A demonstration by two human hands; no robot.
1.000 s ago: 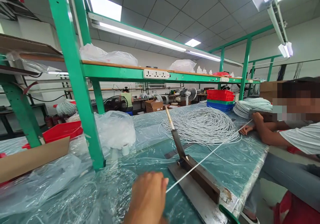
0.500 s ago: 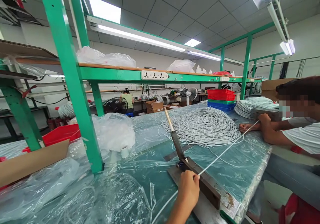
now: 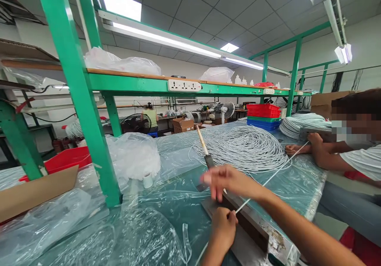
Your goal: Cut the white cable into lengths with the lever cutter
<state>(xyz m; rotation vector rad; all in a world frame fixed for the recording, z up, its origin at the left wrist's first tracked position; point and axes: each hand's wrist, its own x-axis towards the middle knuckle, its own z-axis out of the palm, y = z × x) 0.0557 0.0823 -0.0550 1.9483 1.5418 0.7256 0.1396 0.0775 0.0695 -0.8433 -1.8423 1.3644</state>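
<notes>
My left hand (image 3: 223, 226) pinches a white cable (image 3: 268, 178) and presses it onto the metal base of a lever cutter (image 3: 250, 226) at the table's near edge. The cable runs taut to the right, where a co-worker's hands (image 3: 312, 145) hold its other end. My right hand (image 3: 226, 180), blurred and with fingers spread, hovers just below the cutter's raised lever handle (image 3: 203, 144) and holds nothing. A big loose pile of white cable (image 3: 241, 147) lies behind the cutter.
A green frame post (image 3: 86, 119) stands at the left, with a plastic bag (image 3: 133, 155), a small tape roll (image 3: 147, 180), a red bin (image 3: 68, 159) and cardboard (image 3: 35, 192) around it. Stacked coloured trays (image 3: 263, 117) and another cable coil (image 3: 300, 123) sit far right.
My left hand slid the cable forward onto the cutter base and stayed there. My right hand has come into view from the right, reaching toward the lever handle.
</notes>
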